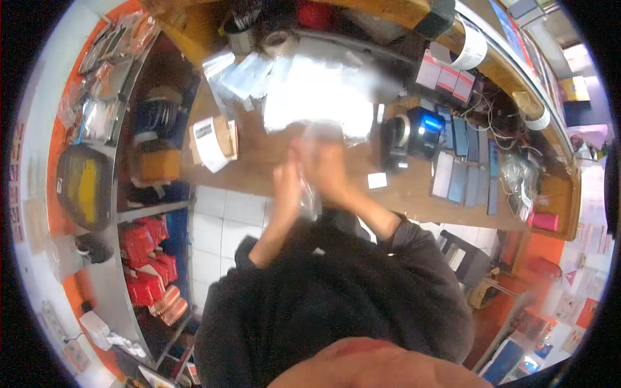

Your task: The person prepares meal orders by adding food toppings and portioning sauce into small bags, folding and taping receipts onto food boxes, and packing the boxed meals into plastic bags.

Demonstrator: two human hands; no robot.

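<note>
My left hand (286, 185) and my right hand (328, 169) meet in front of my chest, above the table's near edge. Both are closed, with fingers bent around a clear plastic bag (309, 202) whose lower end hangs below them. Motion smears the fingertips, and what the bag holds, if anything, cannot be made out. Just beyond my hands, a bright glare covers a pale sheet or plastic stack (317, 97) on the table. Flat clear plastic bags (242, 76) lie to its left.
The wooden table (259, 165) carries small cards (210, 143) at left. To the right stand a label printer (424, 132) with a lit screen and rows of flat boxes (462, 181). A shelf (155, 212) with red packets (147, 258) borders my left side.
</note>
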